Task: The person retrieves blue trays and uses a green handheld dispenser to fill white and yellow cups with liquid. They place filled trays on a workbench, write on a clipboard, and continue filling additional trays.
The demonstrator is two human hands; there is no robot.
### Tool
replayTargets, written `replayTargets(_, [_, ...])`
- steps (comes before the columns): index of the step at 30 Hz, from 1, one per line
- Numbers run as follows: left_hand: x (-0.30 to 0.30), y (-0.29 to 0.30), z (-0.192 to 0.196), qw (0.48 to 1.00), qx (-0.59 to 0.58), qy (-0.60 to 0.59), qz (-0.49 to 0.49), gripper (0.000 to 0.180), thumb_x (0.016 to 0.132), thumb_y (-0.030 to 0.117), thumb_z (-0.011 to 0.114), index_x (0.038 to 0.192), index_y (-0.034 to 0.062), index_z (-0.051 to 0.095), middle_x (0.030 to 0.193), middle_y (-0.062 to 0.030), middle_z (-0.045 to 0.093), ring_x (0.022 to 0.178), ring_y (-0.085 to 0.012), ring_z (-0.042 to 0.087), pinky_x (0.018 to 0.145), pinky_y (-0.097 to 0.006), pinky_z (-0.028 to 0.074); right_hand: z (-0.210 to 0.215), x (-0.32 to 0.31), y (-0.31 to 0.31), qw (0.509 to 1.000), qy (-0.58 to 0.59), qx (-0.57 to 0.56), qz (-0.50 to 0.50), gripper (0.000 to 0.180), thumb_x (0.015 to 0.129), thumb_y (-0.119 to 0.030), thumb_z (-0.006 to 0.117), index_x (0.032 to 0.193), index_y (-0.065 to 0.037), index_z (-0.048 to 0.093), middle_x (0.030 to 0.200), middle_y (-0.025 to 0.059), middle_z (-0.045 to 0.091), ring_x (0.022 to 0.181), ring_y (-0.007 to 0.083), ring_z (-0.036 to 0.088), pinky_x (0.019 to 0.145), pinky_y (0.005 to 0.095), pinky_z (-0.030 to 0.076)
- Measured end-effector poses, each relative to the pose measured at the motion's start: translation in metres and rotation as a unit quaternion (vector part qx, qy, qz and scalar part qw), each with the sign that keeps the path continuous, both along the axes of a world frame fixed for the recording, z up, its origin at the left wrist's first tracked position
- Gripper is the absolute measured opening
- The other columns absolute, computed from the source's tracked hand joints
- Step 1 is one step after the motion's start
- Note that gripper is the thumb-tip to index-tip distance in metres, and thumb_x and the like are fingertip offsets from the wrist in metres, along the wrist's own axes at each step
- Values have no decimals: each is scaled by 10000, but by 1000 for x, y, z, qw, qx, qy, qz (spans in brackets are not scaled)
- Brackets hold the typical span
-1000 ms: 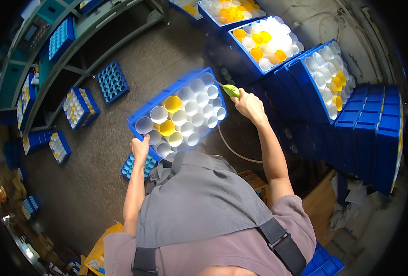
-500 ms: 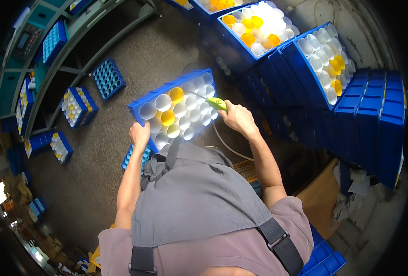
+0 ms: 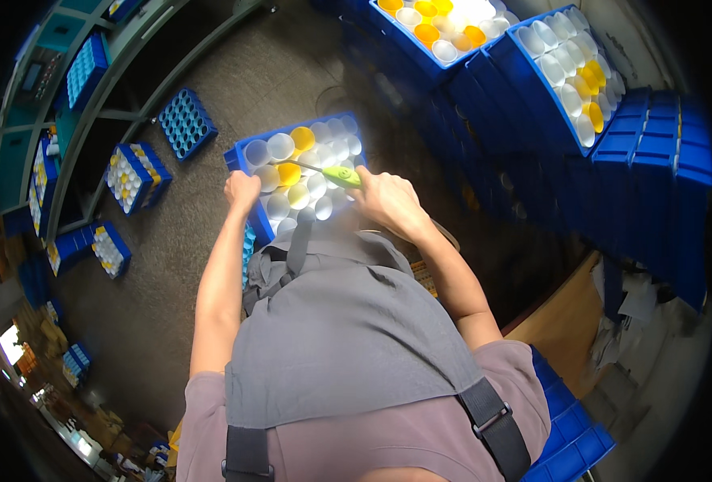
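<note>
A blue crate (image 3: 233, 159) full of round, open-mouthed white cups (image 3: 317, 186) and a few yellow cups (image 3: 289, 173) is in front of my body, tilted toward me. My left hand (image 3: 243, 191) is closed on the crate's left edge. In my right hand (image 3: 390, 201) is a green-handled air blow gun (image 3: 342, 177), its thin metal nozzle reaching left across the cup mouths. The tip is over the left part of the crate, near a yellow cup. A pale hose loops below my right wrist. My apron hides the crate's near edge.
Stacked blue crates (image 3: 653, 140) stand on the right, the upper ones holding white and yellow cups (image 3: 569, 100). On the floor to the left are a blue tray of round sockets (image 3: 186, 124) and filled crates (image 3: 135, 178). A metal frame (image 3: 123, 100) curves along the far left.
My right hand has moved left with the air blow gun, carrying its nozzle from the crate's right part to its left. My left hand keeps its hold on the crate edge.
</note>
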State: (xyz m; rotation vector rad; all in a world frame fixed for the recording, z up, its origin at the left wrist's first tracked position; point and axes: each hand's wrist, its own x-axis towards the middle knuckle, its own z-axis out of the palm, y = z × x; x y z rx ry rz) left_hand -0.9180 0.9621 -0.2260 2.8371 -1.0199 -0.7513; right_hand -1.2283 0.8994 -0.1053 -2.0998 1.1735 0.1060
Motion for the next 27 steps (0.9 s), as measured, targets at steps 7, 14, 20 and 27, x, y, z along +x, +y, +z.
replayTargets(7, [17, -13, -9, 1000, 6, -1, 5, 353, 754, 214, 585, 944, -54, 714, 1030, -280, 692, 1029, -419, 666, 921, -458, 506, -32, -26, 36, 997, 23, 64, -35, 398, 900, -334, 584, 1119, -2, 597, 820, 279, 674, 800, 446, 668, 753, 519, 529])
replayTargets(14, [23, -18, -10, 999, -2, -14, -40, 353, 757, 257, 649, 900, -61, 708, 991, -272, 702, 993, -394, 683, 882, -446, 515, -61, -39, 44, 980, 61, 116, -150, 443, 905, -375, 569, 1153, -9, 603, 932, 279, 686, 922, 429, 668, 835, 502, 514])
replayTargets(20, [40, -4, 0, 997, -52, 45, -45, 350, 770, 291, 694, 807, -57, 697, 864, -258, 710, 887, -393, 704, 828, -451, 525, -99, -65, 22, 963, 110, 116, -218, 468, 931, -412, 546, 1215, -44, 600, 1057, 256, 687, 1023, 410, 653, 891, 488, 501])
replayTargets(27, [59, 9, 3, 989, -101, 103, -16, 344, 791, 294, 728, 823, -47, 699, 804, -211, 711, 823, -311, 711, 772, -422, 516, -110, -88, -19, 949, 159, 100, -253, 442, 935, -393, 561, 1198, -44, 626, 1131, 229, 681, 1106, 371, 639, 945, 462, 488])
